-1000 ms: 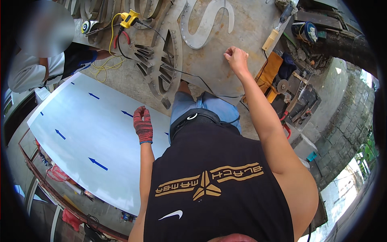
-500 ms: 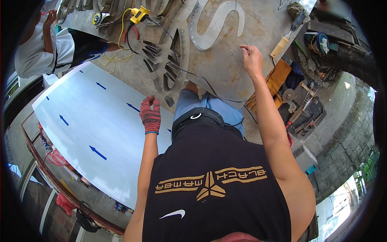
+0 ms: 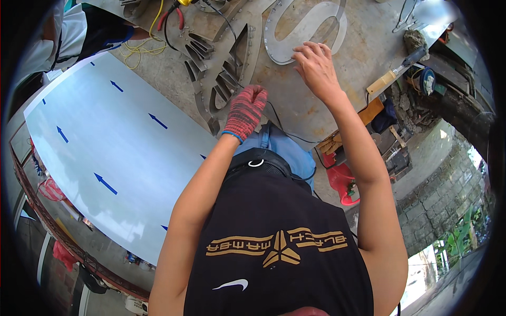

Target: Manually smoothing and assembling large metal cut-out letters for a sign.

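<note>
Loosely, the fingers of the bare right hand [image 3: 319, 71] are spread and slightly bent, with the palm turned down over the metal table [image 3: 300, 108]. A flat, S-shaped metal letter [image 3: 279, 40] is laid on the table at the fingertips, reaching from them toward the far side; its near curve is found just left of the hand, and its other curve beyond the knuckles. Whether the letter is touched or only hovered over cannot be told.

The left hand [image 3: 246, 112] is covered by a red and black knitted glove and is held nearer and farther left, well apart from the letter. Its fingers are partly hidden, so it cannot be told how far they are closed or whether anything is pinched. Just left of it, bent metal strips [image 3: 213, 125] are set out, and a black cable [image 3: 303, 139] is passed close by the glove.

A wooden-handled tool [image 3: 380, 83] is placed near the table's right edge. Toward the far left, a red-handled tool [image 3: 181, 19] is seen beside a yellow cord [image 3: 139, 51]. Left of the table, a large pale panel [image 3: 105, 150] is marked with blue arrows.
</note>
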Demonstrator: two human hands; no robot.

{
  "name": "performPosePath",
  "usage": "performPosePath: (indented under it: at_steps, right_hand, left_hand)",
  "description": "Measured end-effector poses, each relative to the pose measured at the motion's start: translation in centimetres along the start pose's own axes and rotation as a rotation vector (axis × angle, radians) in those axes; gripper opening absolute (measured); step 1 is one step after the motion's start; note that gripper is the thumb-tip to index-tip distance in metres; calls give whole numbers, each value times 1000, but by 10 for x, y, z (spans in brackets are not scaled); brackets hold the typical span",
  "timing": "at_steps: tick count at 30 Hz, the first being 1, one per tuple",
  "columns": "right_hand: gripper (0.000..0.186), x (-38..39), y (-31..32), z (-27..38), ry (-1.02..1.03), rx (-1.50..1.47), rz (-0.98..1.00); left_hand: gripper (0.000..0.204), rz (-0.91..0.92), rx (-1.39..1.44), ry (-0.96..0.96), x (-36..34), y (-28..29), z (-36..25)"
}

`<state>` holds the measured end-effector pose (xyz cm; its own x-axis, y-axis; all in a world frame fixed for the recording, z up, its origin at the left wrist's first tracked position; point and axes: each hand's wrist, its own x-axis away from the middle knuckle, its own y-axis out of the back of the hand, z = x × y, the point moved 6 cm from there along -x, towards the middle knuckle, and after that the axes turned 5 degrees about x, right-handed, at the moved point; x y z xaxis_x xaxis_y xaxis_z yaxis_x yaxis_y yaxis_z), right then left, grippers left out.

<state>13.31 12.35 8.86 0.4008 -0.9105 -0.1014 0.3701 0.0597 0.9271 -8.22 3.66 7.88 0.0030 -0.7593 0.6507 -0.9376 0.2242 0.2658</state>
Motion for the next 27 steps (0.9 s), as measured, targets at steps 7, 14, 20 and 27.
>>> performPosePath:
  at_steps: [7, 14, 20, 27]
  right_hand:
    - [14, -15, -26, -11, 159, 117, 149]
    - [12, -23, -25, -11, 240, 96, 205]
    - [10, -22, -27, -15, 240, 47, 220]
    - [9, -26, -31, -14, 241, 38, 248]
  left_hand:
    - [38, -139, -159, -61, -51, -51, -2]
    - [46, -249, -162, -63, -71, -63, 6]
    - [53, -226, -169, 98, -74, -69, -7]
    - [56, -187, -195, 145, -83, -69, -1]
